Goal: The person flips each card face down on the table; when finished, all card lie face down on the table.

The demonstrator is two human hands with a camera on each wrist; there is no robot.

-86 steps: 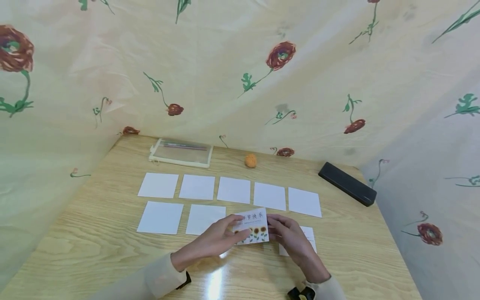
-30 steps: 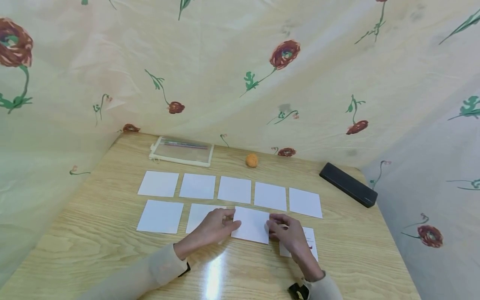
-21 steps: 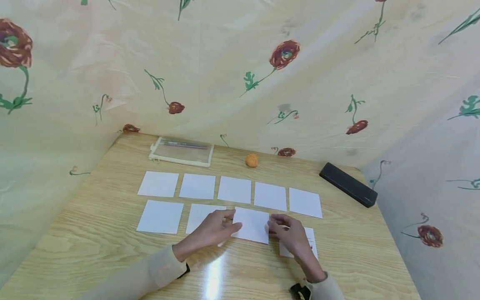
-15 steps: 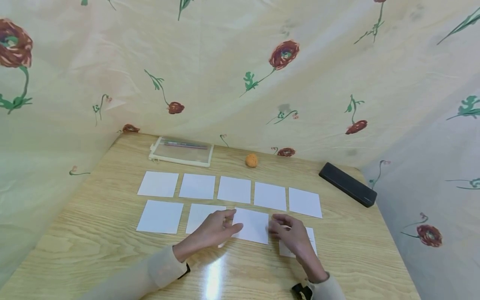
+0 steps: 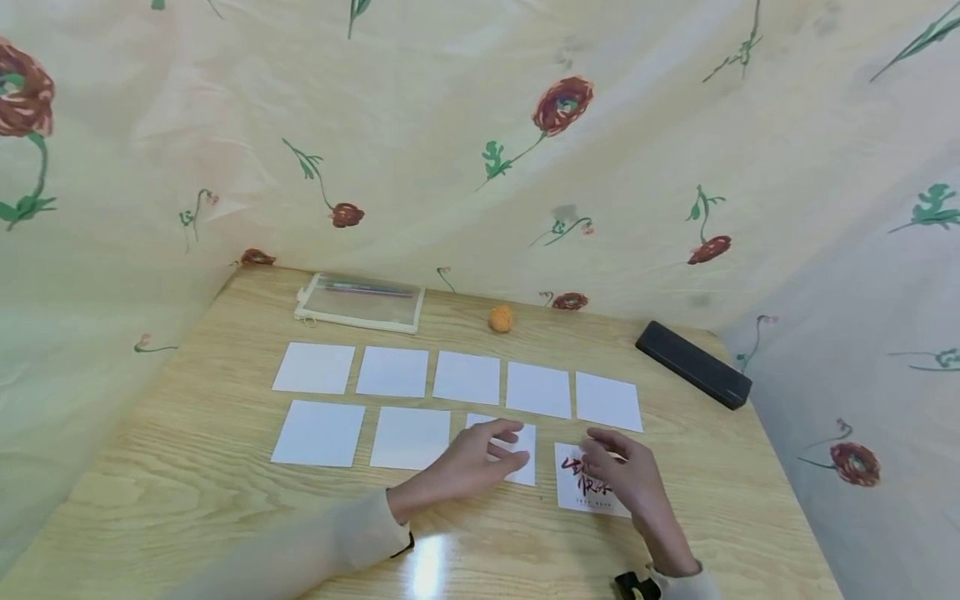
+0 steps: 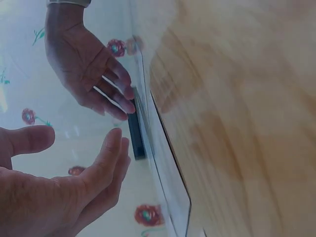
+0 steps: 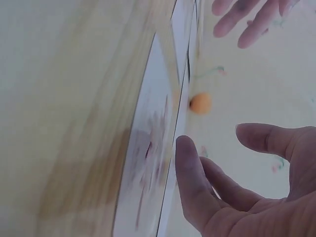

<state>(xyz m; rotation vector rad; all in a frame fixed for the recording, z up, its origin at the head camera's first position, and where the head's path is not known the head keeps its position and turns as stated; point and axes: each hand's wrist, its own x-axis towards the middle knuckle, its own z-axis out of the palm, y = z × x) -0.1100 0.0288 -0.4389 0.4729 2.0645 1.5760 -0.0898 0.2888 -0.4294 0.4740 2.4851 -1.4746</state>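
Observation:
My left hand (image 5: 480, 460) hovers over a blank white card (image 5: 527, 473), the rightmost blank one in the front row, and covers part of it. In the left wrist view its thumb and fingers stand apart with nothing between them. To the right, my right hand (image 5: 628, 473) is above a card with red Chinese lettering (image 5: 576, 493), hiding its upper right part. The right wrist view shows the lettered card (image 7: 143, 163) flat on the table, below the loosely bent fingers (image 7: 190, 173), which look clear of it.
Several blank white cards (image 5: 392, 372) lie in two rows. Behind them are a clear zip pouch with pens (image 5: 360, 304) and a small orange ball (image 5: 500, 318). A long black case (image 5: 693, 364) lies at the right. A flowered cloth (image 5: 420, 150) hangs behind the table.
The sunflower card held earlier was turned blank side up and laid at the front row's right end. Both hands have let go and moved right, the right one over the lettered card.

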